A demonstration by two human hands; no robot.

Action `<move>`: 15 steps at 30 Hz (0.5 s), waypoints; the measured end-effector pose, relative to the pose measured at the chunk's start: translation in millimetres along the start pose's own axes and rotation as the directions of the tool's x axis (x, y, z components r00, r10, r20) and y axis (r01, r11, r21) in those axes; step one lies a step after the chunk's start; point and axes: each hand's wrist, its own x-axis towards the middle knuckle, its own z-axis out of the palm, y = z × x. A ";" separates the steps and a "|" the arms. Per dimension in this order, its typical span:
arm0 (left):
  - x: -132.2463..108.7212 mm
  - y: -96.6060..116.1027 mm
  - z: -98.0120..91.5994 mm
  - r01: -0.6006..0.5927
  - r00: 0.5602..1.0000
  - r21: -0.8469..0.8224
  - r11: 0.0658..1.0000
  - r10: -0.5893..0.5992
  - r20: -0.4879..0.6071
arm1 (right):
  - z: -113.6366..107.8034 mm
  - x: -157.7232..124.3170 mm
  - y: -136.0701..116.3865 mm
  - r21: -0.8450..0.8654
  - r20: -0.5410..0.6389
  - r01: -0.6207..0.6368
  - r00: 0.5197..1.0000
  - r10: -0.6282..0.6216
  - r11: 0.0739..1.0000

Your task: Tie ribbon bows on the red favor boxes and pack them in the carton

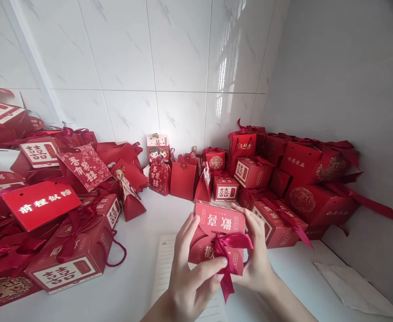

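Observation:
Between my two hands I hold a red gift box (220, 220) with white lettering, raised above the white table. A dark pink ribbon bow (228, 246) is tied across its front, one tail hanging below. My left hand (191, 273) grips the box's left side, its fingers along the edge and its thumb by the ribbon. Around the right side wraps my right hand (256, 243), fingers at the top corner; its thumb is hidden behind the box. Under the hands lies a lined notebook (164, 259), partly covered.
Many red gift boxes (65, 268) are heaped on the left. More ribboned boxes (303, 197) are stacked on the right against the grey wall (344, 80). Small red bags (183, 179) stand along the tiled wall (179, 49). A flat white packet (355, 288) lies at the lower right.

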 end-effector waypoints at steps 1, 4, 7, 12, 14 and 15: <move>1.3 1.0 -1.1 -0.016 1.000 0.009 1.000 0.016 -0.001 | -0.2 0.0 -0.9 0.004 -0.010 0.012 1.000 -0.012 1.000; 4.9 4.0 -2.3 -0.054 0.998 0.021 0.998 0.055 -0.033 | -0.9 0.5 -3.8 0.012 -0.032 0.047 0.998 -0.046 0.999; 6.5 6.5 -0.9 -0.062 0.995 0.014 0.998 0.063 -0.074 | -1.5 1.2 -5.5 0.015 -0.048 0.068 0.997 -0.067 0.998; 6.3 8.3 1.0 -0.066 0.994 0.002 0.998 0.066 -0.083 | -1.9 2.1 -6.2 0.033 -0.056 0.078 0.996 -0.076 0.996; 6.2 9.0 1.2 -0.065 0.995 -0.005 0.998 0.064 -0.082 | -2.2 2.2 -6.2 0.036 -0.053 0.080 0.996 -0.078 0.996; 6.2 9.4 1.3 -0.062 0.994 -0.009 0.998 0.060 -0.087 | -2.3 2.2 -6.1 0.035 -0.051 0.081 0.996 -0.079 0.996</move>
